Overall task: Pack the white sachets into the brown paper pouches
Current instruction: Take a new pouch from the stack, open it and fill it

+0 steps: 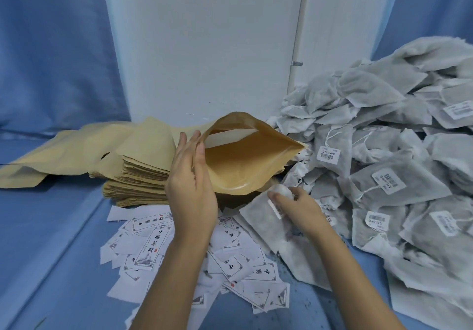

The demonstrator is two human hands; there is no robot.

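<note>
- At the middle of the blue cloth-covered table [51, 240], the left hand [190, 183] holds a brown paper pouch [245, 160] off the surface. Its grip pinches the near lip between thumb and fairly straight fingers, and the mouth gapes toward the right.
- Just below that mouth, the right hand [300, 208] has its grip closed on the gathered neck of a white fabric drawstring sachet [261, 227]. The sachet's body lies on the table, not yet inside.
- To do this step well, I judge the left grip should pull the lip outward so the opening is wide. The sachet should go in bottom corner first, angled along the pouch's length.
- The soft sachet will likely sag and catch on the rim; tilting the mouth upward should help it slide down.
- The stack of flat brown pouches [138, 173] sits behind the left hand and the heap of white sachets [384, 135] to the right. Loose printed paper labels [230, 263] lie under the forearms, so a clean lift avoids dragging them.
</note>
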